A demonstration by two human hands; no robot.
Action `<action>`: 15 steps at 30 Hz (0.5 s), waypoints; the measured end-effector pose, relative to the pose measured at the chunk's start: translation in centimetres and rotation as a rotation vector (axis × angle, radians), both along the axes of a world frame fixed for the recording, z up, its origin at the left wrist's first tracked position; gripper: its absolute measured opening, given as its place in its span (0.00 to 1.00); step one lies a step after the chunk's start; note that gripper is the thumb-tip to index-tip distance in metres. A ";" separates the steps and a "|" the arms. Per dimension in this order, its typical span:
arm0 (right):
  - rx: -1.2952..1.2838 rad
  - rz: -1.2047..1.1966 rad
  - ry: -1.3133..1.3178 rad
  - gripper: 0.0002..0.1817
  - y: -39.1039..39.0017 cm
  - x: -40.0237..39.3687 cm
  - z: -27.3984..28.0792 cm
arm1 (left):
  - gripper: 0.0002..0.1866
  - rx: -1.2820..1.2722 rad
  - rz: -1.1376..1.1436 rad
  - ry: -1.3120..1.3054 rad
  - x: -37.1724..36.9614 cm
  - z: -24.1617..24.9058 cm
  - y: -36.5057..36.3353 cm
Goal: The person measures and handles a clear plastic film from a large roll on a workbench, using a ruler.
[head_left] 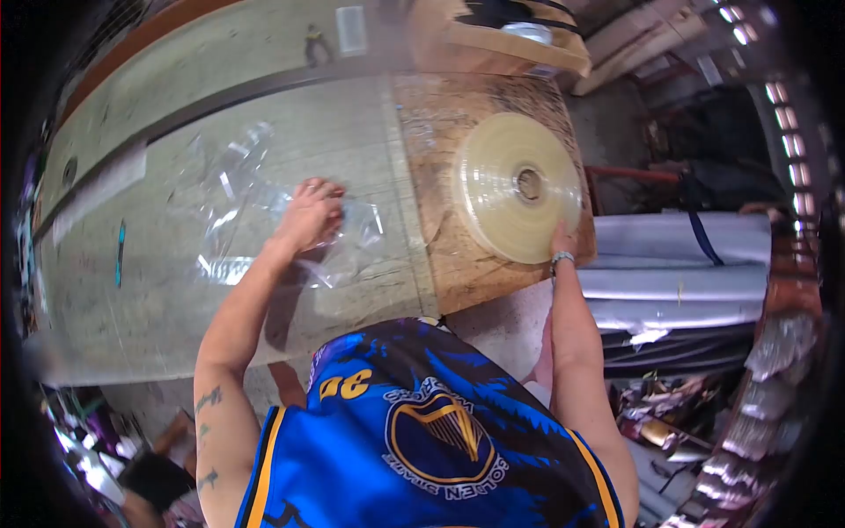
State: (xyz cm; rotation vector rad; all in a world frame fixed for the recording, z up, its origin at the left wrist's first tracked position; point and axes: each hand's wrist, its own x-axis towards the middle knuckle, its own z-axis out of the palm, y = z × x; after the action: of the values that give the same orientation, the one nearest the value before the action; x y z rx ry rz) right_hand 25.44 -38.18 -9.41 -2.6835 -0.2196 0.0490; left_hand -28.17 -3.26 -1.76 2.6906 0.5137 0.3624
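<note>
My left hand is over the clear plastic pieces scattered on the pale tabletop. Its fingers are curled inward, and whatever they may hold is too small to make out. On the brown wooden board at the right lies a large roll of clear plastic strip, flat, with a round hole at its centre. My right hand touches the roll's lower right edge, its fingers stretched along the rim.
A teal cutter lies at the left of the table. Pliers and a white strip are at the far side. A wooden box stands behind the roll. Large grey rolls lie to the right.
</note>
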 end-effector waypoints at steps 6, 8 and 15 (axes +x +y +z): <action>0.138 -0.008 0.056 0.51 0.7 -3.3 2.8 | 0.06 0.115 0.204 0.196 -3.5 2.1 3.1; 0.131 -0.010 0.050 0.50 1.2 -3.7 3.1 | 0.10 0.067 0.319 0.193 -2.5 4.0 2.3; 0.082 -0.060 -0.054 0.49 0.6 -3.4 1.5 | 0.39 -0.071 0.003 0.077 11.7 3.3 -13.1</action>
State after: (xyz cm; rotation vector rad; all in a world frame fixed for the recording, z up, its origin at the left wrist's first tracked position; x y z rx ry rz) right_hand 22.00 -37.61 -7.89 -2.6096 -0.1546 -0.0501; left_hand -16.47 -16.38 1.58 2.6439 0.5428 0.2377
